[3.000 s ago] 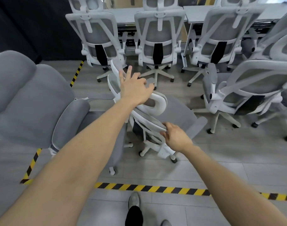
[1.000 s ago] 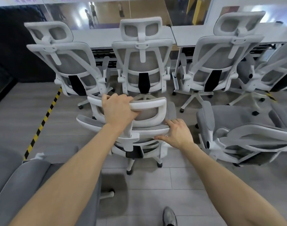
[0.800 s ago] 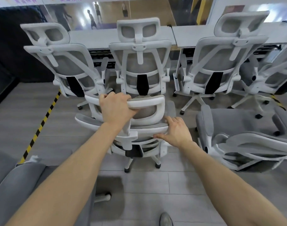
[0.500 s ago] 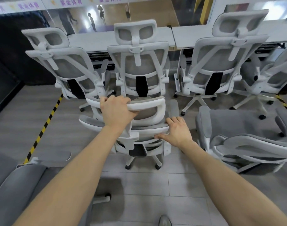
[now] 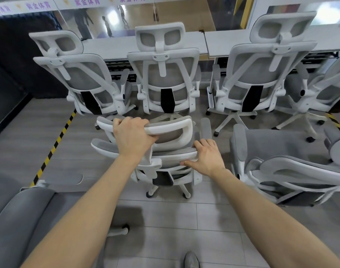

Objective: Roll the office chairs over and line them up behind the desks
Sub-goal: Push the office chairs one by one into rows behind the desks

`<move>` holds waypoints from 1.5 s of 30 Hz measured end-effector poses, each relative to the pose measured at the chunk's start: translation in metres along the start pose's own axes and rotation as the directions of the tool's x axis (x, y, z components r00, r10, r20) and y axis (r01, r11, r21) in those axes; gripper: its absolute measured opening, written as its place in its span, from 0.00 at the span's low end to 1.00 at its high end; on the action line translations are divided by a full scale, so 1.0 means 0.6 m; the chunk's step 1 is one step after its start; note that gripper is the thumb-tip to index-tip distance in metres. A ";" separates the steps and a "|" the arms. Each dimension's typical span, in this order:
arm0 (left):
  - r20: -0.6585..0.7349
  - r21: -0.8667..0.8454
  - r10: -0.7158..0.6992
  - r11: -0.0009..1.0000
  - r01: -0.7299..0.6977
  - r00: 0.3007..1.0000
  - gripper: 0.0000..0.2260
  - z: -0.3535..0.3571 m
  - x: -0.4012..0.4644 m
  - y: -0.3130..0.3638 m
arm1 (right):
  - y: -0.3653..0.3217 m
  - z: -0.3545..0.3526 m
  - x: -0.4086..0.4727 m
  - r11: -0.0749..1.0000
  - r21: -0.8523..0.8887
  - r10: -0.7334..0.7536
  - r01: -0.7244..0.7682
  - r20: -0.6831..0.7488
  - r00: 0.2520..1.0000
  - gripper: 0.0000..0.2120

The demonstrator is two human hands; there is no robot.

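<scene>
The left hand (image 5: 133, 137) grips the headrest (image 5: 171, 126) of the mesh office chair (image 5: 161, 151); the right hand (image 5: 207, 157) holds its backrest edge. The chair stands just behind the desk-row chair (image 5: 163, 78) at 12 o'clock. Rolling is in hand; next, probably steer it into a free place.

Counted seven chairs for certain: left chair (image 5: 78, 78), middle chair (image 5: 165, 74) and right chair (image 5: 262, 74) at the desks, a fourth chair (image 5: 323, 88) cut by the right edge, the held chair (image 5: 169, 132), a reclined chair (image 5: 281, 171) and a grey chair (image 5: 20, 219). Also two desks, left desk (image 5: 115, 45) and right desk (image 5: 229, 37). Two hands, left hand (image 5: 132, 136) and right hand (image 5: 207, 155), two tape strips, left strip (image 5: 55, 140) and right strip (image 5: 335, 122), and one shoe (image 5: 191, 260).
</scene>
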State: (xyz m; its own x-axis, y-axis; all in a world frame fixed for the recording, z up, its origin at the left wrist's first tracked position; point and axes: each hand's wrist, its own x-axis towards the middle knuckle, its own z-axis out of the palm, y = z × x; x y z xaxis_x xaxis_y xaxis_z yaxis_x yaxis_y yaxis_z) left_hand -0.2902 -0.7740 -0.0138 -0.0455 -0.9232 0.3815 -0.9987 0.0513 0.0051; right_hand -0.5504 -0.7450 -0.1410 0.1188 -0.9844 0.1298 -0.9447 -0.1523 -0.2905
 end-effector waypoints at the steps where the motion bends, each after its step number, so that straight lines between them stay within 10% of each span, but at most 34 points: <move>1: 0.000 0.006 -0.006 1.000 0.006 1.000 0.16 0.000 -0.004 -0.002 | -0.002 0.001 -0.002 1.000 -0.003 -0.003 0.003 -0.008 1.000 0.41; 22: 0.041 -0.032 0.061 0.998 -0.060 0.997 0.14 -0.036 -0.053 0.004 | -0.019 -0.021 -0.069 0.996 -0.074 0.051 -0.046 0.065 0.997 0.43; 29: 0.093 -0.096 0.025 0.995 -0.017 0.995 0.43 -0.053 -0.051 0.029 | 0.005 -0.099 -0.072 0.982 0.168 0.037 -0.084 0.266 0.963 0.40; 34: -0.211 -0.234 0.391 0.870 -0.435 0.896 0.26 -0.043 -0.079 0.173 | 0.112 -0.142 -0.104 0.998 0.048 0.029 -0.035 0.128 0.991 0.24; 38: -0.013 -0.250 0.602 0.771 -0.585 0.799 0.18 0.033 -0.089 0.315 | 0.225 -0.181 -0.120 0.973 -0.220 0.104 -0.067 0.159 0.982 0.20; 42: 0.493 -0.151 0.381 0.923 -0.355 0.782 0.33 0.105 -0.086 0.363 | 0.321 -0.205 -0.130 0.914 -0.378 0.241 -0.148 0.211 0.947 0.25; 45: 0.560 -0.057 0.284 0.950 -0.307 0.778 0.30 0.129 -0.076 0.363 | 0.360 -0.212 -0.136 0.857 -0.473 0.361 -0.206 0.265 0.894 0.24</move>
State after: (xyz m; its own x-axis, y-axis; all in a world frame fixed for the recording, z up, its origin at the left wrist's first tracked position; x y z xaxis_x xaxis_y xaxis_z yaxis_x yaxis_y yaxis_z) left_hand -0.5075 -0.7503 -0.1015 -0.3331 -0.9171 -0.2191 -0.9336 0.3534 -0.0597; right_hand -0.8031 -0.6862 -0.0940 -0.1536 -0.9585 -0.2400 -0.9784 0.1135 0.1729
